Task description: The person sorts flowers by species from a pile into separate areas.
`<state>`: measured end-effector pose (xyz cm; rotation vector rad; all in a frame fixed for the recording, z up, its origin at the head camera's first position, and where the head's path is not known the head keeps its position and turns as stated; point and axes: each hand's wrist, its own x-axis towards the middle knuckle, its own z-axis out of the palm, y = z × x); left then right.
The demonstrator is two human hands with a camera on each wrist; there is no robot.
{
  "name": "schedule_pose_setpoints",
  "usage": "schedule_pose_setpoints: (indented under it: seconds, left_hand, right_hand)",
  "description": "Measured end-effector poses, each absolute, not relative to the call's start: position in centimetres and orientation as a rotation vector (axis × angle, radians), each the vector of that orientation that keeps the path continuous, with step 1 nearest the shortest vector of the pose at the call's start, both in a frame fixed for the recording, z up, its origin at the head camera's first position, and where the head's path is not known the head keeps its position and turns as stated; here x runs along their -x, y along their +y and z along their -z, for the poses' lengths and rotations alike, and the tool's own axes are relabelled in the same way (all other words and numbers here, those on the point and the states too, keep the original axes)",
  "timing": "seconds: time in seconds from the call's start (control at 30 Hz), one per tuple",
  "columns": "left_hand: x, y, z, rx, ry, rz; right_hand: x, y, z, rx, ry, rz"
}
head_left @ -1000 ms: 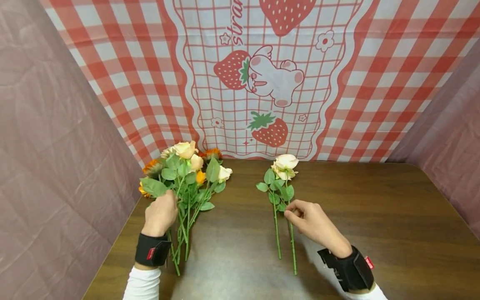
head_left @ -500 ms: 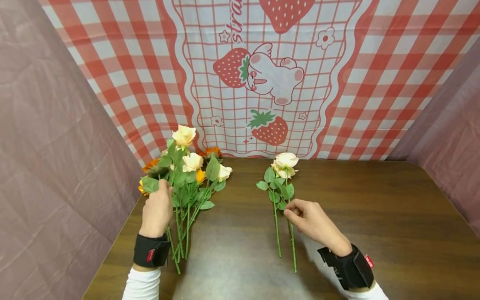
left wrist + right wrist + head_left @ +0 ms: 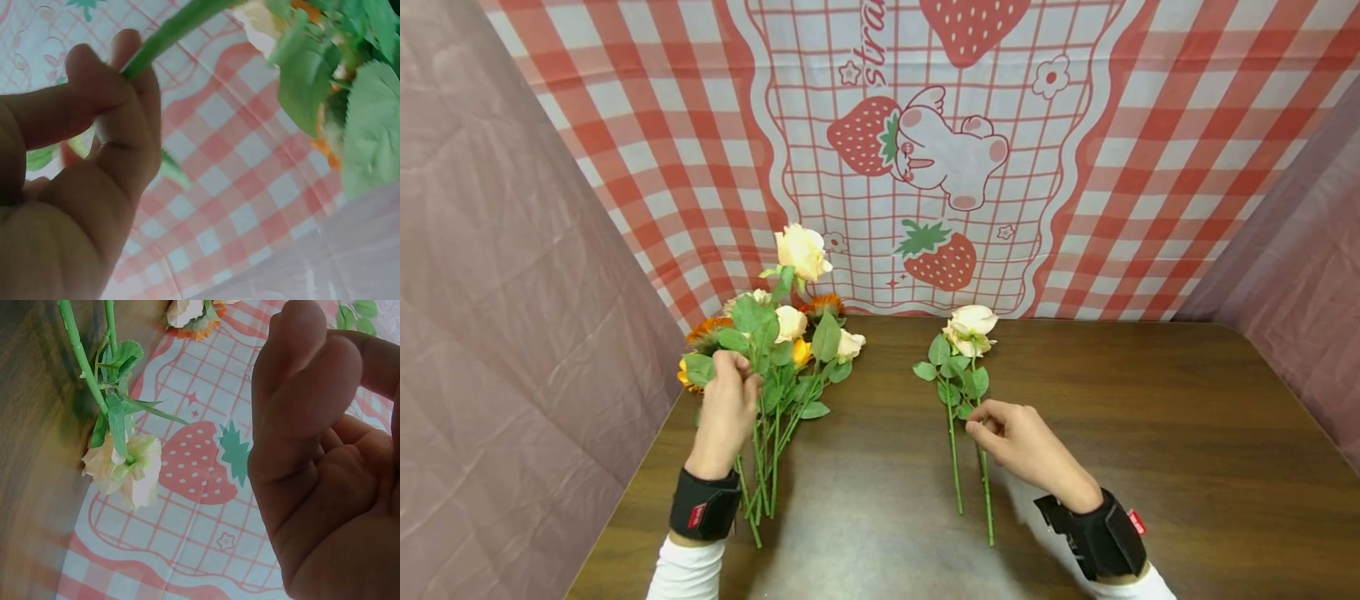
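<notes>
In the head view my left hand (image 3: 727, 414) pinches the green stem of a cream rose (image 3: 802, 252), whose bloom rises above the bunch on the left. The left wrist view shows the stem (image 3: 178, 31) passing between thumb and fingertips. Behind this hand lies a pile of flowers with leafy stems, including a smaller cream rose (image 3: 790, 323) and an orange flower (image 3: 706, 331). My right hand (image 3: 1026, 442), fingers loosely curled and holding nothing, hovers over two stems with pale roses (image 3: 972, 325). In the right wrist view those pale roses (image 3: 128, 472) stand apart from the fingers.
The brown wooden table (image 3: 880, 500) lies below both hands. A red-and-white checked cloth (image 3: 1210, 167) with strawberries hangs along the back edge. Pinkish curtains (image 3: 527, 292) close off the left and right sides.
My left hand has lifted the cream rose out of the pile, its bloom moving up and to the right. The right hand has stayed nearly still.
</notes>
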<state>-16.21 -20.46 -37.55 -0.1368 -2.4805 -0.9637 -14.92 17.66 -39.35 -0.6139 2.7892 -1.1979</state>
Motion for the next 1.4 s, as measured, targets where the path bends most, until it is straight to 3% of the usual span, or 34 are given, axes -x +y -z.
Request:
schedule_pose_setpoints:
  seconds: [0.2,0.63,1.07,1.4]
  left_hand:
    - [16.1,-18.8,37.4,0.296,-2.321,0.970]
    - [14.5,-14.0,37.2,0.554,-2.149,1.683]
    - [12.7,-9.5,38.5,0.759,-2.118,2.064]
    - [12.0,-7.6,39.8,0.810,-2.057,2.042]
  right_hand:
    - [14.8,17.6,39.3,0.625,2.802,1.189]
    - [13.8,16.1,39.6,0.792,2.747,1.258]
    - [11.5,12.4,39.5,0.975,2.482,1.499]
    - [10.9,11.2,40.4,0.807,2.390,1.711]
